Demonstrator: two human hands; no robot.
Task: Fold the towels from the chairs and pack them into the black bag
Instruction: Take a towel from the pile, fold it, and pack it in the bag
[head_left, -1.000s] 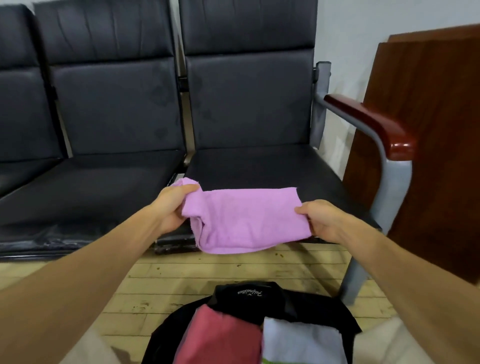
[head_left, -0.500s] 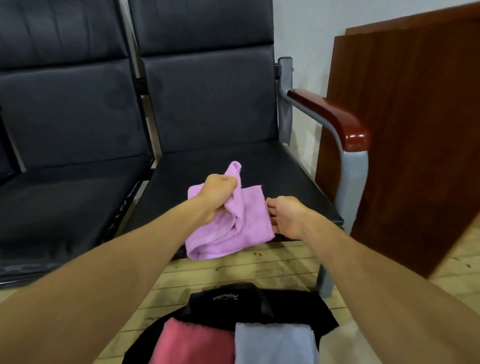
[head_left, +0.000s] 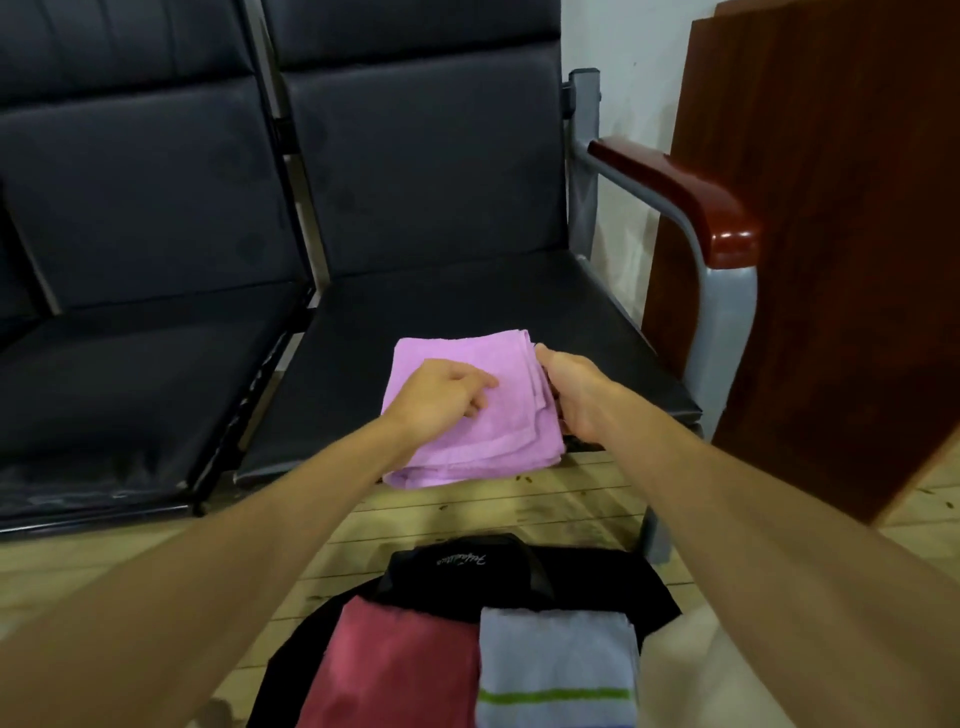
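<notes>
A lilac towel (head_left: 467, 415), folded into a rough square, lies on the front edge of the right-hand black chair seat (head_left: 467, 306). My left hand (head_left: 441, 397) rests flat on top of it, fingers pointing right. At the towel's right edge, my right hand (head_left: 571, 389) holds the stacked layers, thumb on top and fingers tucked under. The black bag (head_left: 467, 564) lies open on the floor just below. Inside it, a folded red towel (head_left: 395, 665) sits beside a folded grey towel (head_left: 556, 660) with a green stripe.
A second black seat (head_left: 130, 374) adjoins on the left. The right chair has a grey metal arm with a red-brown wooden armrest (head_left: 675, 192). A dark wooden panel (head_left: 831, 234) stands to the right. The floor (head_left: 519, 504) is pale wooden boards.
The lilac towel, held up bunched between both hands, now lies folded on the seat edge. My left hand let go and rests on top; my right hand stays at its right edge.
</notes>
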